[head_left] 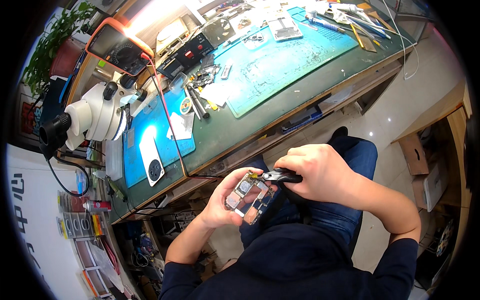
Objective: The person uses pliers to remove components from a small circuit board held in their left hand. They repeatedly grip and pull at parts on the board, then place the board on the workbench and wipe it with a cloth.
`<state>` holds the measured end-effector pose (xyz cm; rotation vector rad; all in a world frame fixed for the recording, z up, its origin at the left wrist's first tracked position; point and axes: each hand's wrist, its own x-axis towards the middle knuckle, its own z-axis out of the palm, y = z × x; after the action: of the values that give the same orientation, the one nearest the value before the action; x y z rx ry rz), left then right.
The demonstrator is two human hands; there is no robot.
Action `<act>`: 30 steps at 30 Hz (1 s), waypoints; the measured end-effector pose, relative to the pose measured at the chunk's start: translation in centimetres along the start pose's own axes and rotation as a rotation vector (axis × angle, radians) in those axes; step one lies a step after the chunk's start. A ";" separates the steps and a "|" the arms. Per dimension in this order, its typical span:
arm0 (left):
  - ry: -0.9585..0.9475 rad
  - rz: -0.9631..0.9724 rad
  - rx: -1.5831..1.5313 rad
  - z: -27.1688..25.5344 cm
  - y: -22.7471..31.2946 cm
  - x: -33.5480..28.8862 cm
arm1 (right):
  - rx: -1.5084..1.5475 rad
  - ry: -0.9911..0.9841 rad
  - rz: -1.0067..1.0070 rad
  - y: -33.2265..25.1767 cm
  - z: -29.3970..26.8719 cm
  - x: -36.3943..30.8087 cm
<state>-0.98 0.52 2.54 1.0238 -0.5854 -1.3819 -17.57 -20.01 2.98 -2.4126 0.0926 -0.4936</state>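
Note:
My left hand [212, 214] is closed around the edges of a phone circuit board [233, 200], held above my lap. Silvery shield plates and an open gap in its middle show on the board. In my right hand [322, 169] is a pair of small pliers [286, 175] with black handles and a metal head. The jaws meet the board's upper edge, beside a small yellow patch. Whether they grip the board there is too small to tell.
A workbench [220, 156] with blue-green mats [280, 82] runs across ahead of me. On it stand a microscope [92, 117], a multimeter [119, 47] and a white phone back [151, 161]. Tweezers and tools [357, 25] lie at the far right. A red cable [167, 112] hangs over the bench edge.

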 end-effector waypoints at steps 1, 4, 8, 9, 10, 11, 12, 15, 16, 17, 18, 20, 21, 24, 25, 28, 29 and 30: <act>-0.006 -0.017 -0.009 -0.2 0.1 -0.1 | 0.050 -0.048 0.004 0.3 -0.2 0.1; -0.145 -0.041 -0.038 -1.3 0.1 -0.3 | 0.212 -0.242 0.070 0.7 -1.4 1.0; -0.224 -0.035 -0.107 -1.6 0.0 0.0 | 0.382 -0.471 0.216 0.3 -3.0 2.2; -0.216 -0.040 -0.100 -1.6 0.0 0.0 | 0.382 -0.441 0.212 0.2 -2.7 2.0; -0.208 -0.045 -0.093 -1.5 0.1 0.0 | 0.382 -0.412 0.208 0.2 -2.3 1.7; -0.200 -0.050 -0.085 -1.3 0.1 0.0 | 0.360 -0.375 0.191 0.2 -1.9 1.4; -0.141 -0.046 -0.085 -1.0 0.2 0.0 | 0.273 -0.285 0.154 0.3 -1.4 1.0; -0.034 -0.019 -0.087 -0.2 -0.1 0.2 | 0.009 -0.016 0.041 0.0 0.0 0.0; -0.045 0.000 -0.090 -0.4 -0.3 0.3 | -0.082 0.072 0.002 -0.3 0.3 -0.1; -0.056 0.020 -0.092 -0.6 -0.5 0.4 | -0.174 0.160 -0.036 -0.6 0.6 -0.1; -0.067 0.040 -0.096 -0.7 -0.6 0.5 | -0.298 0.211 -0.053 -1.0 0.9 -0.3; -0.024 0.047 -0.061 -0.4 -0.6 0.5 | -0.546 0.315 -0.086 -1.5 1.5 -0.4; 0.008 0.044 -0.049 -0.1 -0.5 0.5 | -0.590 0.365 -0.117 -1.4 1.6 -0.3; 0.036 0.032 -0.036 0.4 -0.1 0.4 | -0.447 0.318 -0.108 -1.3 1.0 0.0; 0.036 0.028 -0.035 0.4 0.0 0.4 | -0.389 0.283 -0.102 -1.4 0.7 0.1; 0.026 -0.004 -0.036 0.2 0.2 0.2 | -0.294 0.217 -0.094 -1.4 0.2 0.2; 0.031 -0.003 -0.036 0.4 0.2 0.2 | -0.314 0.221 -0.101 -1.3 0.2 0.2; 0.036 -0.003 -0.037 0.5 0.3 0.2 | -0.333 0.225 -0.108 -1.2 0.3 0.2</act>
<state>-1.28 0.17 2.97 1.0178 -0.5303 -1.3695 -17.36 -18.91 3.60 -2.6863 0.1527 -0.8572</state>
